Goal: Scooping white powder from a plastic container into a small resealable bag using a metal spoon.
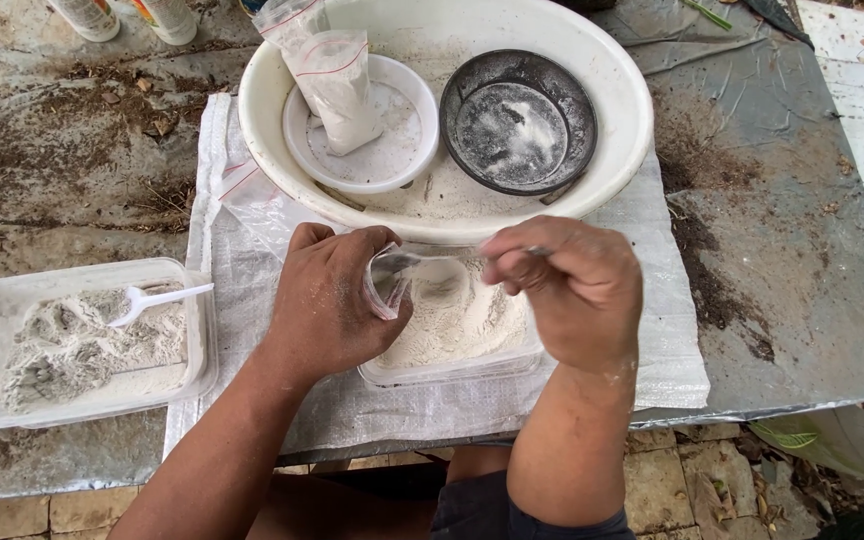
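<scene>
At the near edge of the grey, dirt-stained worktop [782, 250], we worked over a clear plastic tray of pale powder [452, 320] that sat on a white woven sack sheet [652, 350]. Our left hand [327, 300] pinched a small clear plastic zip bag [388, 280] by its mouth, holding it open just above the powder. Our right hand [572, 285] was closed round a thin white handle [532, 251], most likely a small spoon, though the fingers hid most of it, and its tip pointed toward the bag's mouth.

Behind the tray, touching the sheet's far side, stood a large white round plastic basin [612, 150]. It held a white shallow dish [407, 140] with a filled powder bag [337, 85] propped in it, and beside that a dark round metal pan [517, 120] dusted with white. Toward the left edge lay a second clear rectangular tray of powder [87, 345] with a white plastic spoon [157, 300] resting in it.

We judged the risks plain enough: the bag's mouth was narrow and limp, so a loose pinch could let it fold shut and send powder spilling over the fingers. A tilted handle would scatter powder onto the sheet, and any breeze outdoors could lift the fine dust away.
</scene>
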